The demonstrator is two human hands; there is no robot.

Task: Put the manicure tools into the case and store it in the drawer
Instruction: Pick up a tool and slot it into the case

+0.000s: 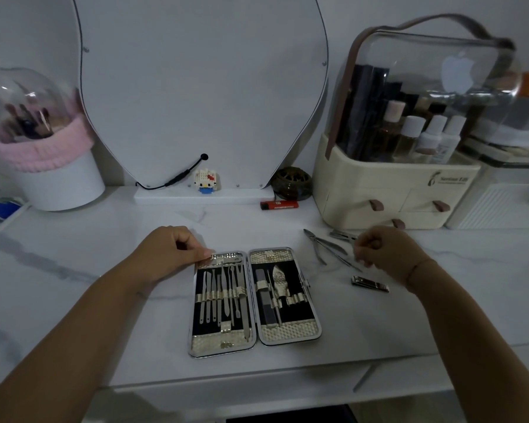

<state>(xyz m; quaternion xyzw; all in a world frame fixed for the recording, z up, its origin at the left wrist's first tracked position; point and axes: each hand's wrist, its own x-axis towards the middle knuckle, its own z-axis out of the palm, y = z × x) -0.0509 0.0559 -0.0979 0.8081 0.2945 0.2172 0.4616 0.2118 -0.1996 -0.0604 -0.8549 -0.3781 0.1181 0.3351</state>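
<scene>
Nearest on the white marble tabletop (pixel 104 270), the manicure case (pixel 255 337) lies opened flat, its two halves side by side. The left half carries a row of slim steel tools (pixel 223 293) tucked under a strap, and the right half holds a file and a few more pieces, with some loops unfilled. The left hand (pixel 171 251) sits at the case's far left corner with its fingers curled in, thumb and forefinger set on the rim as if pinching it. Just right of the case a nail clipper (pixel 370 284) lies loose on the marble. Beyond it are the cuticle nippers (pixel 327 247), and a second steel tool (pixel 342 235) lies just behind them. The right hand (pixel 385 248) hovers over their handles with the fingers curled (whether it actually has hold of either tool I cannot tell). Farther back a red lighter (pixel 279 204) lies near a dark openwork bowl (pixel 291 183). A small Hello Kitty brick figure (pixel 206 180) stands on the base of the shaped vanity mirror (pixel 202 87). At the far left is a domed brush holder (pixel 43 148) with a pink band. At the far right is a cream cosmetics organizer (pixel 394 190) whose clear lid shows bottles inside.
</scene>
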